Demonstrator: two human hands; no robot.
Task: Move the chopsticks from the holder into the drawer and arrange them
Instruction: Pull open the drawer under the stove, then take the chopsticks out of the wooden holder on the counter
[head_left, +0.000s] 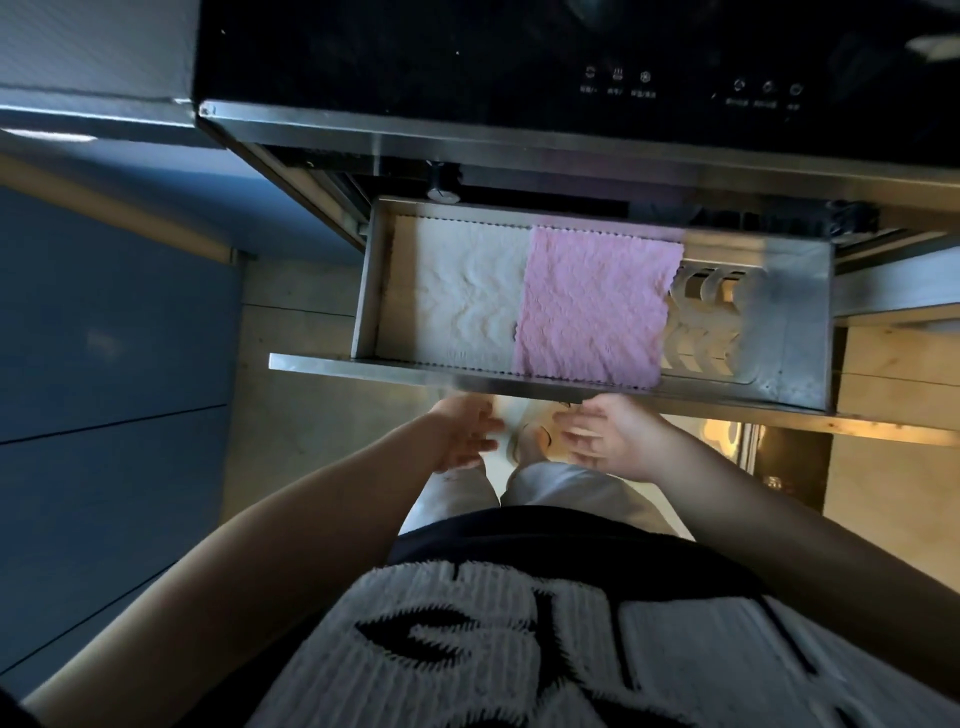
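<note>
i am holding my left hand (467, 434) and right hand (605, 434) open and empty just below the front edge of the steel drawer (800, 322), which is standing pulled out. no chopsticks or holder are showing, so i cannot tell where they are. inside i am counting two cloths, one white cloth (465, 291) and one pink cloth (592, 306). chopsticks laid on them could be rolling askew, or slipping into the slotted right end.
</note>
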